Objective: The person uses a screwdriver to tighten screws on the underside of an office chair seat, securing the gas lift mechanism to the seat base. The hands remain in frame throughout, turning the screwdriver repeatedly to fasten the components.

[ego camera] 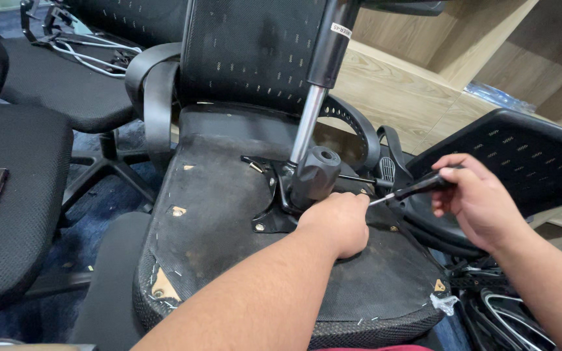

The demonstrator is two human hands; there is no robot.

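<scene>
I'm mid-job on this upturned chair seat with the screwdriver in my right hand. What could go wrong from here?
1. The screwdriver tip points straight at your left hand, which rests on the mounting plate; a slip could jab the fingers.
2. The gas lift cylinder stands tall above the seat underside; leaning on it might tip the chair.
3. Exposed staples along the seat edge could scratch your forearm.

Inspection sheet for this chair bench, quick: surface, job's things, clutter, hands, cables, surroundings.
Surface: upturned black fabric-covered chair seat underside, dusty, stapled edges.
Job's things: black metal mechanism plate with chrome gas-lift cylinder; black-handled screwdriver.
Clutter: torn clear plastic scrap at seat edge.
Hands: left hand rests fisted beside the plate; right hand grips the screwdriver, tip toward the left hand.
Cables: nothing seen.
Surroundings: black mesh chairs, wooden shelving, blue floor.
</scene>
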